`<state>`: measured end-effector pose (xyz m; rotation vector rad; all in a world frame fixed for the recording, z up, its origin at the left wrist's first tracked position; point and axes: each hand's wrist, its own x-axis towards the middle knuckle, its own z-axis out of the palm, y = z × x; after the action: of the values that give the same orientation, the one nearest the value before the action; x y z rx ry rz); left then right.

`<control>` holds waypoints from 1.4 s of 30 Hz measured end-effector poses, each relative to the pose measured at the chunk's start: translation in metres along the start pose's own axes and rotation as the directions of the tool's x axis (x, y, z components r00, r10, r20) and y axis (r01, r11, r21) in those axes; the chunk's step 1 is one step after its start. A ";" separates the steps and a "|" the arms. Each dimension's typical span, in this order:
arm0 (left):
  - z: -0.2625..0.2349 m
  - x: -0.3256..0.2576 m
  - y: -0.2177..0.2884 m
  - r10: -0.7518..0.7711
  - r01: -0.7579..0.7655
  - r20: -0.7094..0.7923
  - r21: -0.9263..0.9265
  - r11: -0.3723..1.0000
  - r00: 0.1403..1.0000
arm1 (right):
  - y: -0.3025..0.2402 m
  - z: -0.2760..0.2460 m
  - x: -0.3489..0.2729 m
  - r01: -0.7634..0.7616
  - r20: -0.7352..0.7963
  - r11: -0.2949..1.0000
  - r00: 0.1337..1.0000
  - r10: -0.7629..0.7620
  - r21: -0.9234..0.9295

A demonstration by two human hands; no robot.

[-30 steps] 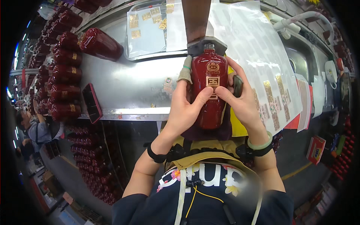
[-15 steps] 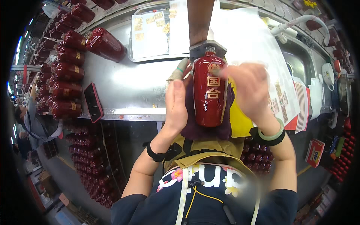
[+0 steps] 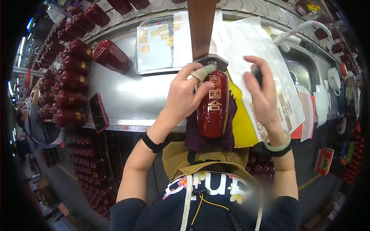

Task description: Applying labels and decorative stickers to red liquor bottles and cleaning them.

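the left hand (image 3: 181, 96), a beige sheath (image 3: 202, 73) on one finger, has its grip half curled over the top of a glossy dark-red bottle with gold lettering (image 3: 213, 123), whether clasping i cannot tell; beside it the right hand (image 3: 266, 100) is loosely parted, a small dark piece (image 3: 257, 73) showing between finger and thumb. the bottle rests on a dark purple cloth (image 3: 191, 134) at the near edge of the silver metal tabletop (image 3: 142, 94), by a bright yellow sheet (image 3: 243, 127). farther out lie a red-edged dark phone (image 3: 98, 112) and a shallow metal tray (image 3: 154, 71) bearing gold labels (image 3: 144, 49).
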<state>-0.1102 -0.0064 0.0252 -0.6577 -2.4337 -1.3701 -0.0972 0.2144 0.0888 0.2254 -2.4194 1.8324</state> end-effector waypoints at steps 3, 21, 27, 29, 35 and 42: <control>0.019 -0.001 0.006 -0.351 0.303 -0.053 -0.398 0.866 0.935 | 0.029 0.024 0.007 -0.222 0.026 0.944 0.975 0.222 0.244; 0.024 -0.012 0.011 -0.588 0.378 0.104 -0.850 0.366 0.802 | 0.019 0.015 0.041 0.528 -0.008 0.712 0.801 -0.599 -0.462; 0.006 -0.033 -0.001 -0.602 0.357 -0.089 -0.733 0.579 0.794 | -0.004 0.031 -0.022 0.853 0.638 0.469 0.495 -0.590 -0.229; 0.007 -0.035 0.001 -0.607 0.359 -0.088 -0.736 0.573 0.790 | 0.005 0.033 -0.010 0.748 0.532 0.554 0.656 -0.535 -0.365; 0.003 -0.039 0.014 -0.581 0.356 -0.058 -0.739 0.571 0.812 | 0.019 0.011 0.022 0.738 0.311 0.411 0.625 -0.716 -0.536; 0.000 -0.043 0.009 -0.607 0.385 -0.093 -0.694 0.608 0.789 | 0.034 -0.067 -0.013 0.419 0.102 0.825 0.905 -0.413 -0.379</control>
<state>-0.0689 -0.0129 0.0130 0.2032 -1.8971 -2.3813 -0.0915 0.2884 0.0722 0.6717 -2.4308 1.1376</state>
